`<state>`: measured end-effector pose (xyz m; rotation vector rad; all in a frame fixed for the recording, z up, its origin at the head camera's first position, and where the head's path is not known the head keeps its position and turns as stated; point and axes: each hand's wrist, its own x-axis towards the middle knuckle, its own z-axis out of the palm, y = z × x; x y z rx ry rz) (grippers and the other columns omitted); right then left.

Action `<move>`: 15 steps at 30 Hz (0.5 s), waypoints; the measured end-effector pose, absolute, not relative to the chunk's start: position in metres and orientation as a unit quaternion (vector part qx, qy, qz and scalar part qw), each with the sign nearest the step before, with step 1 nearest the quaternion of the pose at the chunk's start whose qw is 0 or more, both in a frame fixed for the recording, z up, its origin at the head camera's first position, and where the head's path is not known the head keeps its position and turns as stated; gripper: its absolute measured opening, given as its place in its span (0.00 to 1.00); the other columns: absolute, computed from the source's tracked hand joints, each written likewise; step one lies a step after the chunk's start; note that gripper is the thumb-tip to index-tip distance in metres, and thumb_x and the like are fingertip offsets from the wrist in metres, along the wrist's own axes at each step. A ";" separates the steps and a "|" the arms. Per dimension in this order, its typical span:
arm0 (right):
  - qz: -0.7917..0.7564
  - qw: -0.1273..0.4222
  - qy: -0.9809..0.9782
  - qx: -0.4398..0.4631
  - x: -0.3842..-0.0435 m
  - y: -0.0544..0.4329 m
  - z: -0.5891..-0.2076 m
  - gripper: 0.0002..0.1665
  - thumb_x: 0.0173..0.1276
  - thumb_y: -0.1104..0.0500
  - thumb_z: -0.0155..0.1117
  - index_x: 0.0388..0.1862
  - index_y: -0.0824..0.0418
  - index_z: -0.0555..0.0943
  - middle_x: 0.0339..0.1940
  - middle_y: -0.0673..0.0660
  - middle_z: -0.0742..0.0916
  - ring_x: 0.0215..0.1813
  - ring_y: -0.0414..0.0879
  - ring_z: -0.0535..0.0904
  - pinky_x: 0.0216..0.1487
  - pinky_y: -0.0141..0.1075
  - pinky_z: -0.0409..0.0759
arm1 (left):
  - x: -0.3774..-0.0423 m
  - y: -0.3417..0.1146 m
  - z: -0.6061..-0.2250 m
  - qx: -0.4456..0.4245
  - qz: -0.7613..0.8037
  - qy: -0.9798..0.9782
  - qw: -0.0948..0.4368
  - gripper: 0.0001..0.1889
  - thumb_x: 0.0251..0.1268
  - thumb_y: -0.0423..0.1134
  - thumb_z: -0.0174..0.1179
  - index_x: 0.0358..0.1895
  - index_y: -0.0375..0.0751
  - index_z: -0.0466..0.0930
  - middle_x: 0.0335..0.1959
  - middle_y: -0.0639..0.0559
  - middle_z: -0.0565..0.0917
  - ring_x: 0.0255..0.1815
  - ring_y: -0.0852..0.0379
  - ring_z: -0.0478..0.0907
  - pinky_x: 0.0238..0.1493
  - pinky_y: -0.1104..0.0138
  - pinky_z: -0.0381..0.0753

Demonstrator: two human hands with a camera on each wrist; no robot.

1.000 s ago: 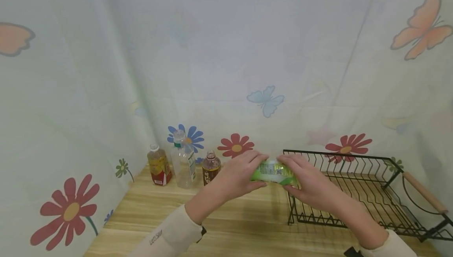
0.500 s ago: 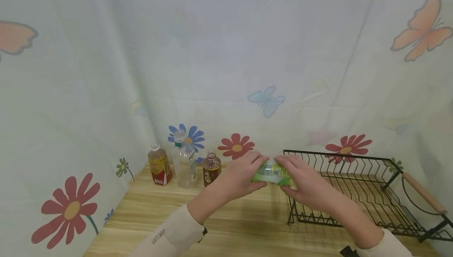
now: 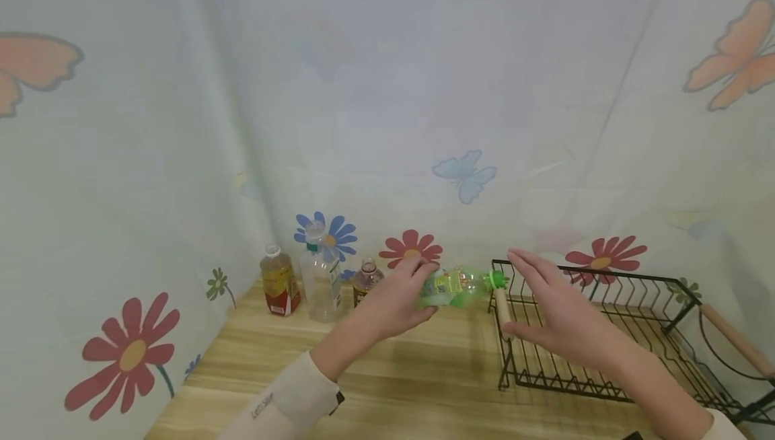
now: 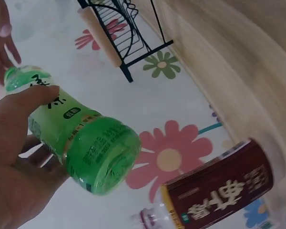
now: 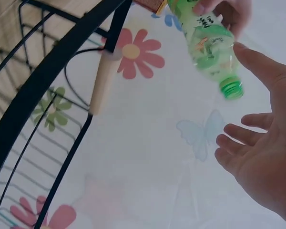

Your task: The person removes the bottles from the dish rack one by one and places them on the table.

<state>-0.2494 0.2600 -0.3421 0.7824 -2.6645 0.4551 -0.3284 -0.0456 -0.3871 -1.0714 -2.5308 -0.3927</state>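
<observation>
My left hand (image 3: pixel 402 299) grips a green plastic drink bottle (image 3: pixel 454 284) round its body, above the table. The bottle lies on its side in the air, its green cap (image 5: pixel 231 88) pointing right. In the left wrist view, the thumb crosses the label and the bottle's green base (image 4: pixel 102 152) faces the camera. My right hand (image 3: pixel 566 312) is off the bottle, just right of the cap. Its fingers are spread and relaxed with nothing in them, as the right wrist view (image 5: pixel 271 157) of the hand shows too.
A black wire rack (image 3: pixel 605 373) with wooden handles (image 3: pixel 735 342) stands on the right of the wooden table (image 3: pixel 424 386). At the back left stand a red-and-yellow bottle (image 3: pixel 280 285), a clear bottle (image 3: pixel 319 285) and a dark-labelled bottle (image 4: pixel 224 198). Behind hangs a flowered curtain (image 3: pixel 387 90).
My right hand has let go of the bottle's capped end and moved right, its fingers opening. The left hand keeps its grip, and the bottle's neck and cap now show.
</observation>
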 end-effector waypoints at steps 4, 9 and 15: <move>0.168 0.135 -0.943 0.253 -0.243 0.274 -0.344 0.68 0.62 0.37 0.80 0.89 0.53 0.50 0.85 0.64 0.61 0.80 0.69 0.62 0.67 0.71 0.72 | -0.337 -0.049 -0.397 -0.344 -0.247 -0.894 0.145 0.37 0.66 0.49 0.76 0.73 0.42 0.71 0.67 0.47 0.72 0.58 0.54 0.77 0.57 0.64 0.85; 0.183 0.117 -0.945 0.246 -0.237 0.296 -0.359 0.66 0.62 0.32 0.77 0.88 0.54 0.54 0.81 0.68 0.66 0.76 0.72 0.66 0.63 0.73 0.73 | -0.346 -0.049 -0.412 -0.317 -0.389 -0.856 0.126 0.33 0.67 0.48 0.75 0.70 0.47 0.70 0.65 0.53 0.75 0.62 0.54 0.77 0.64 0.56 0.83; 0.206 0.110 -0.942 0.240 -0.233 0.316 -0.388 0.58 0.63 0.30 0.75 0.83 0.55 0.64 0.75 0.65 0.75 0.71 0.68 0.74 0.58 0.69 0.80 | -0.360 -0.044 -0.435 -0.297 -0.490 -0.809 0.130 0.32 0.68 0.46 0.74 0.71 0.52 0.70 0.60 0.56 0.79 0.63 0.55 0.79 0.62 0.54 0.84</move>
